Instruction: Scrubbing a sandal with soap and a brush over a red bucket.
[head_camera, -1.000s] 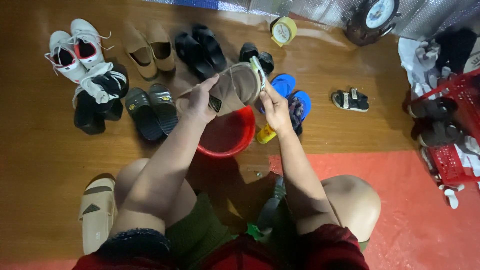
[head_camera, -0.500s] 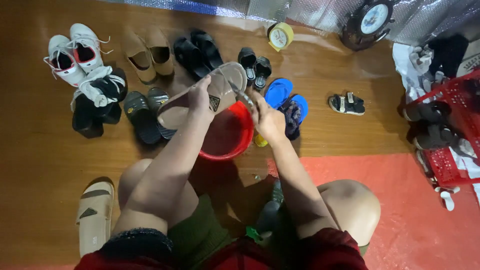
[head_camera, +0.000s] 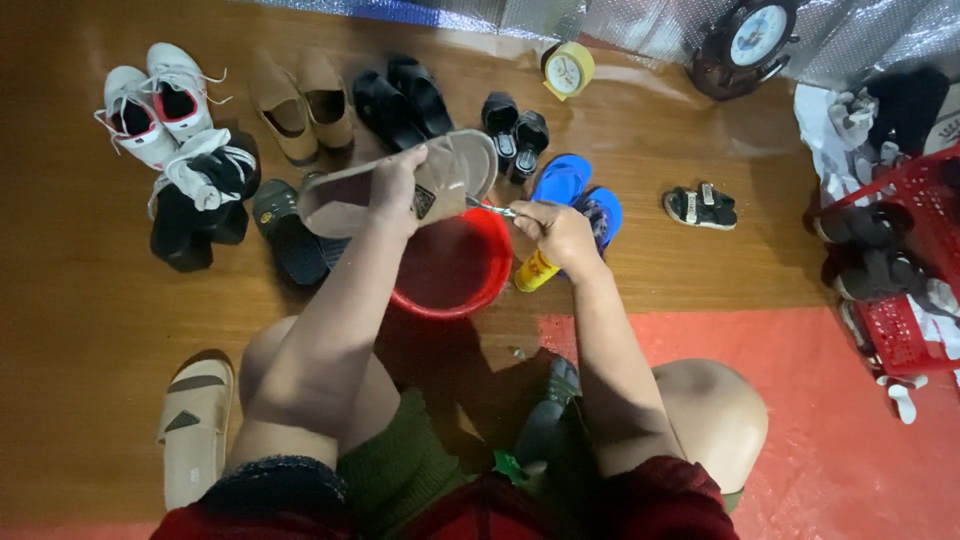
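My left hand (head_camera: 395, 188) grips a beige slide sandal (head_camera: 455, 172) by its middle and holds it sole-up over a red basin (head_camera: 455, 268) of water. My right hand (head_camera: 560, 235) is closed around a thin brush (head_camera: 492, 209) whose tip touches the sandal's right end. The basin sits on the wooden floor between my knees. A yellow bottle (head_camera: 534, 272) stands just right of the basin, partly hidden by my right hand. The matching beige sandal (head_camera: 195, 425) lies on the floor by my left knee.
Many shoes lie in rows beyond the basin: white sneakers (head_camera: 150, 100), tan loafers (head_camera: 300, 100), black sandals (head_camera: 400, 95), blue slippers (head_camera: 575, 190), small black sandals (head_camera: 700, 205). A yellow clock (head_camera: 566, 70) and a dark round clock (head_camera: 745, 40) stand at the back. A red basket (head_camera: 900, 270) sits right.
The sandal has turned from tilted upright to lying flatter over the basin, shifted left. My right hand has dropped lower, to the sandal's right end.
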